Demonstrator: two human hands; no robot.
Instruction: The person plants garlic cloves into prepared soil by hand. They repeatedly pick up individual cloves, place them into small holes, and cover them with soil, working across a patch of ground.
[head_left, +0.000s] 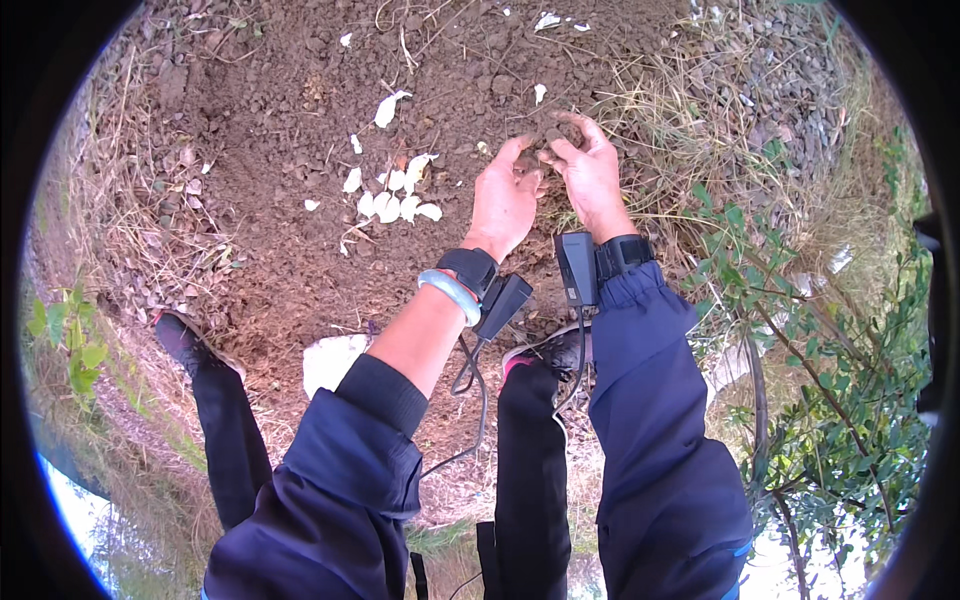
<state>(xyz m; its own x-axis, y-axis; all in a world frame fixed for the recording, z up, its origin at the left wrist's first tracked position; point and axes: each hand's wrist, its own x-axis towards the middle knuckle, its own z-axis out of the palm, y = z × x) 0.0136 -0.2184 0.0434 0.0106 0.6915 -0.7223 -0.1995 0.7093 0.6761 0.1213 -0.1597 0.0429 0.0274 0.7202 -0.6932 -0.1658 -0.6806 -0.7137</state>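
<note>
Both of my hands are close together over brown crumbly soil (285, 142), right of the middle. My left hand (506, 191) has its fingers bent and soil on the fingertips; whether anything lies between them is unclear. Beside it, my right hand (589, 169) curls its thumb and fingers around what looks like a clod of soil (571, 135). Several white, petal-like pieces (388, 208) lie in a cluster on the soil to the left of my hands. Another white piece (540, 93) rests just above them. Each wrist bears a strap with a dark device and a cable.
Dry grass (667, 127) borders the soil at the right, with a leafy shrub (825, 360) below it. A pale stone-like block (334, 361) sits between my shoes (184, 341). Dry leaves and straw (172, 202) cover the left side.
</note>
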